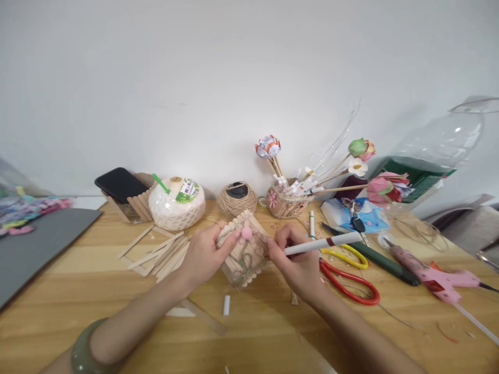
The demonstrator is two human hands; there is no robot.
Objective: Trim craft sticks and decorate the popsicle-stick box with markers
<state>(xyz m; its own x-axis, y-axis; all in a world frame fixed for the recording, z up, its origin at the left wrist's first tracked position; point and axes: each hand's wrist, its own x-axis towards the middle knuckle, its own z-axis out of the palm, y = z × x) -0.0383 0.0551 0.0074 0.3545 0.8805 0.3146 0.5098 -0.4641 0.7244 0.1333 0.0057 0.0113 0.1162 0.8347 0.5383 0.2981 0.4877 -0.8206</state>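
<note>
My left hand [206, 248] grips the left side of a small popsicle-stick box [244, 252], held tilted above the table. A pink pompom, a flower shape and a green twine bow decorate its facing side. Between the fingers of my right hand [298, 259] is a white marker [323, 242] with a dark red band, its back end pointing right. The writing end, by the right side of the box, is hidden behind my fingers, so contact with the wood cannot be made out. A loose white pen cap [226, 305] lies on the table below the box.
Popsicle sticks [167, 254] are scattered at left, near a wrapped coconut [177, 205] and a phone holder [136, 205]. Behind stand a twine ball [237, 200] and a flower basket [286, 203]. Scissors [351, 285], a green cutter [385, 265] and a pink glue gun [436, 275] lie right.
</note>
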